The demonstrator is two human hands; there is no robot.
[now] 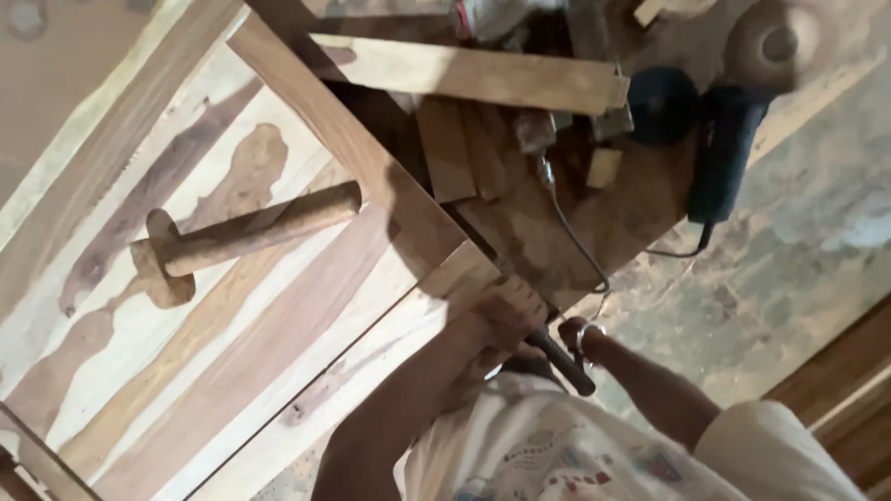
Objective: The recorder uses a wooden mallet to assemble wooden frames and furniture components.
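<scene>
The left hand [506,311] is clenched around a dark, round-handled metal tool [560,360], pressed at the corner of the pale and brown streaked wooden panel [232,315]. The right hand [577,336] closes on the same handle just below, near its dark end. A brown wooden mallet [232,243] lies on the panel, well apart from that corner. A black angle grinder [719,153] rests beyond the panel on the cluttered surface [640,204].

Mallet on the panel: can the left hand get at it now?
Probably yes: the mallet lies bare on the panel, nothing between. But the left hand grips a tool and must let go first.
</scene>
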